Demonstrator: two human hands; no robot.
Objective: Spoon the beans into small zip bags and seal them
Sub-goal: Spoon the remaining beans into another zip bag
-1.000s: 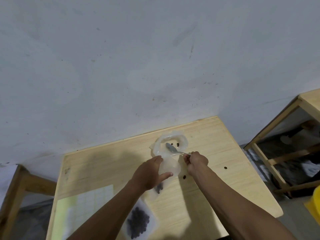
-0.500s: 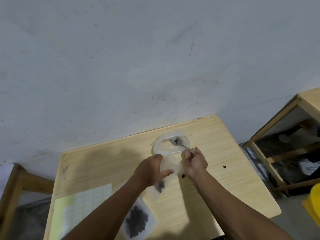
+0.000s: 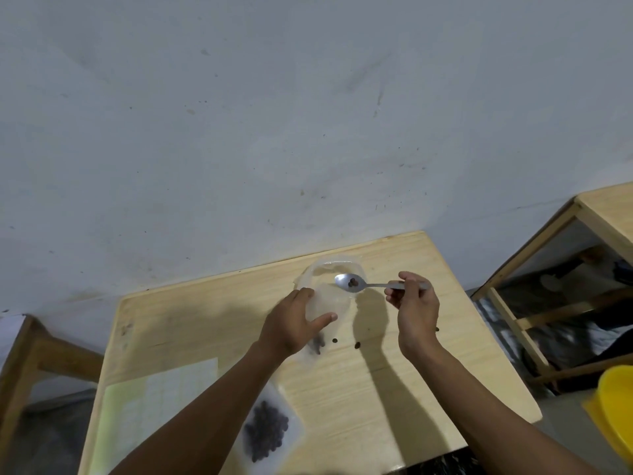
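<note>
Lifting away from the clear container (image 3: 329,269), the right hand (image 3: 416,305) is now pinching the spoon (image 3: 363,284) handle in its fingers, 2 dark beans (image 3: 352,282) riding in the bowl. Left hand (image 3: 294,323) is gripping an open zip bag (image 3: 329,305) on the table (image 3: 205,323); a filled bag (image 3: 267,430) is lying nearer, left.

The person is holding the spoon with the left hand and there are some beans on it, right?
Not quite. The head view shows the right hand pinching the spoon by its handle. The left hand holds the small clear bag. The rest is right: a few dark beans sit in the spoon's bowl.
</note>
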